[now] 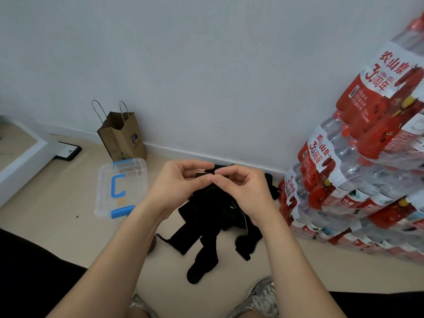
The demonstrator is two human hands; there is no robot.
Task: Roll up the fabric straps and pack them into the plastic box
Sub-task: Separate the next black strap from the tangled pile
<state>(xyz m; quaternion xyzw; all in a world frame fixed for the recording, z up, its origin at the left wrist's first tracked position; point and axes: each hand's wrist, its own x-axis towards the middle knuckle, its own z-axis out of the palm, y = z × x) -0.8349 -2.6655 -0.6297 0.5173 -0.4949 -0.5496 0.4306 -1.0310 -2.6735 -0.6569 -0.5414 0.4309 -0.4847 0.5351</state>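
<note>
One plastic box (103, 191): clear, rectangular, blue fittings, left of the left hand.
One paper bag (124, 143): brown, two cord handles, beyond the box.
Two hands: left hand (176, 180) and right hand (243, 191) together, fingertips pinching one black strap (218, 167).
Fabric straps (206, 226): black limp heap beneath both hands, count unclear.
Bottle packs (344, 180): shrink-wrapped stack, red labels, right of the right hand.

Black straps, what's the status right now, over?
Left hand and right hand both pinching one black strap. Other straps heaped loose on floor. Plastic box left of them, lid apparently on.
</note>
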